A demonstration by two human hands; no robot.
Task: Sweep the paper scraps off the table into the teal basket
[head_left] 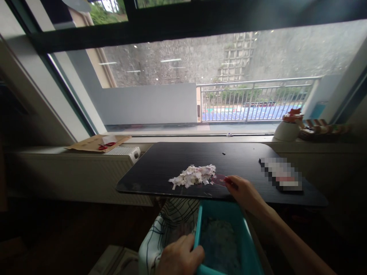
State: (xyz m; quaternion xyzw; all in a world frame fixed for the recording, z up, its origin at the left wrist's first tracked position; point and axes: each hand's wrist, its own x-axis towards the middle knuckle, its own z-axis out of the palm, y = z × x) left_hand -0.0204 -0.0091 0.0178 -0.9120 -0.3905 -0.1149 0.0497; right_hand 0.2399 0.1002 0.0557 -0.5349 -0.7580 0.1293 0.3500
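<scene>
A heap of small white paper scraps (193, 176) lies near the front edge of the dark table (155, 164). At the heap's right side, my right hand (242, 189) pinches a thin, see-through pinkish piece (219, 180); its far end touches the scraps, and I cannot make out its exact kind. Below the table edge, my left hand (180, 255) grips the left rim of a teal plastic bin (249, 233), thumb over the rim. Inside the bin is a dim layer of loose material, too dark to name.
A pixelated flat object (282, 175) lies on the table's right. White cloth with dark lines (151, 233) hangs left of the bin. On the sill stand a white pot (286, 130) and brown cardboard (88, 143) with red-handled scissors (106, 146). A radiator (123, 164) is below.
</scene>
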